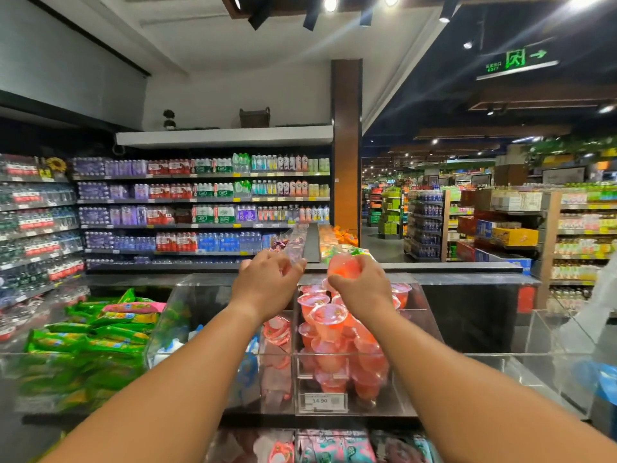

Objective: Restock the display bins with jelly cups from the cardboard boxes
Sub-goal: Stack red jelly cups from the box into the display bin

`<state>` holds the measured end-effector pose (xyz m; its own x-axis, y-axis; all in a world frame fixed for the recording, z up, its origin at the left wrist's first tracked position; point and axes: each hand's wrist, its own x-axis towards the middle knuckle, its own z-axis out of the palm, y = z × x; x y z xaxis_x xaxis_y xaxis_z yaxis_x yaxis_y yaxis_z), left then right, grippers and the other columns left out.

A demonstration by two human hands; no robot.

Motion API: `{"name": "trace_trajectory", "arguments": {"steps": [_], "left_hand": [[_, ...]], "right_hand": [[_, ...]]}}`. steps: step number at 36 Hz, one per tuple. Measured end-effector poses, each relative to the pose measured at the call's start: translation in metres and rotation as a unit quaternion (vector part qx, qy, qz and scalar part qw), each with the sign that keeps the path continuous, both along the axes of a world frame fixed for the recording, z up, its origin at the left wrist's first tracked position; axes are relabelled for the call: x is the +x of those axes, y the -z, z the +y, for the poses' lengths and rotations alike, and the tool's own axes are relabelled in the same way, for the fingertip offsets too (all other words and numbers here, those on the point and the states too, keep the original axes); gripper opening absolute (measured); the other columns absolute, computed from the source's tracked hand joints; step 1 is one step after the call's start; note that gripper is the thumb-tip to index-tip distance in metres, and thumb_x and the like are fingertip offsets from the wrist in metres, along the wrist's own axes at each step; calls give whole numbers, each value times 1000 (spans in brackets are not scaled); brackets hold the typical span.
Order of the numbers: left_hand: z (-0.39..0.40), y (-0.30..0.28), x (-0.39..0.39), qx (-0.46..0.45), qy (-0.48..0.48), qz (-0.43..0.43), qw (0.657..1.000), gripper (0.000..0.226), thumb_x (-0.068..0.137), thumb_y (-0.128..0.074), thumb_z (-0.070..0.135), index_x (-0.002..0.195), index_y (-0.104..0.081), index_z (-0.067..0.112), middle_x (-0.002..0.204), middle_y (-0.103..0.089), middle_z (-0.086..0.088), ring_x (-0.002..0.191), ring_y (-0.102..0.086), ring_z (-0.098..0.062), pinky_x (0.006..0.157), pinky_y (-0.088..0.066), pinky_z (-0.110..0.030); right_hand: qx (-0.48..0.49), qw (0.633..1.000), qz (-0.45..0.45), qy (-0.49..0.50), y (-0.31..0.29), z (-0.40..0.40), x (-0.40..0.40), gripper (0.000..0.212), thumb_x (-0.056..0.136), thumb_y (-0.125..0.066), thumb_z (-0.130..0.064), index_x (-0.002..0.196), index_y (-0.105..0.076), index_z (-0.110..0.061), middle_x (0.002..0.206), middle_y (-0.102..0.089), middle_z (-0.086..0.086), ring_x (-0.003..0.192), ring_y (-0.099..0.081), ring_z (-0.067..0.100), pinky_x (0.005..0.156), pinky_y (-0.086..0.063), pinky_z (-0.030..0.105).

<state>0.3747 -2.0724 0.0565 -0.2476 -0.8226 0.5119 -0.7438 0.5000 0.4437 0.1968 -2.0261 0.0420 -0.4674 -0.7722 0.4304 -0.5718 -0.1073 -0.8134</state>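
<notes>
A clear acrylic display bin (420,332) in the middle holds several pink jelly cups (329,317) piled high, with a 14.90 price tag (320,401) on its front. My right hand (362,285) grips one pink jelly cup (344,267) above the back of this bin. My left hand (267,279) is raised beside it over the divider, fingers curled; a clear wrapper or cup edge shows at its fingertips, and I cannot tell whether it holds it. No cardboard box is in view.
The left bin (187,302) has pale pink packs (277,332). Green snack bags (96,335) fill a bin further left. Bins with orange and green sweets (337,240) sit behind. An acrylic bin (547,332) stands right. Drink shelves (200,208) line the back wall.
</notes>
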Motion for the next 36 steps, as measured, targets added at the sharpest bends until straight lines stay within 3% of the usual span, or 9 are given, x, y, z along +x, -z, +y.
{"name": "trace_trajectory", "arguments": {"steps": [3,7,11,17,24,33,36], "left_hand": [[-9,9,19,11,-22,-14,1000,17,97,-48,34,101,-63,28,118,-54,2,116,-44,-30,93,-39,-37],[-19,24,36,23,-37,-27,999,13,89,-50,21,90,-58,31,108,-51,7,109,-45,-27,93,-40,-36],[-34,34,50,31,-47,-28,998,16,88,-50,19,88,-57,33,107,-50,11,108,-45,-26,97,-43,-39],[-54,44,60,32,-55,-36,997,16,88,-50,19,92,-61,29,110,-53,12,105,-42,-22,91,-42,-35],[-63,45,52,40,-34,-47,998,15,91,-49,22,95,-59,32,119,-53,12,113,-42,-22,96,-43,-37],[-62,38,28,8,5,-46,999,14,93,-48,22,93,-57,34,118,-52,15,110,-37,-14,94,-42,-36],[-59,33,20,5,18,-27,999,16,94,-48,21,93,-59,32,116,-54,14,114,-41,-18,93,-41,-37]], "right_hand": [[70,997,3,12,-6,-22,-2,62,79,-77,-35,133,-53,-15,122,-56,5,100,-53,23,81,-44,32],[131,991,-2,11,3,-51,10,57,77,-82,-41,122,-59,-13,117,-65,6,102,-60,26,82,-48,33],[175,984,19,25,9,-75,20,59,80,-81,-42,123,-58,-10,123,-65,10,113,-62,30,87,-50,36],[195,977,54,66,18,-100,25,47,81,-79,-39,116,-63,-12,117,-68,9,109,-65,29,86,-51,34],[207,970,98,85,23,-106,23,39,82,-77,-37,109,-60,-16,113,-69,7,103,-65,28,83,-52,35],[234,962,124,72,25,-106,14,57,81,-79,-50,119,-58,-13,120,-65,7,110,-63,28,78,-46,33],[190,969,134,87,22,-101,11,68,81,-73,-59,124,-54,-10,122,-61,9,113,-58,30,87,-48,36]]}}
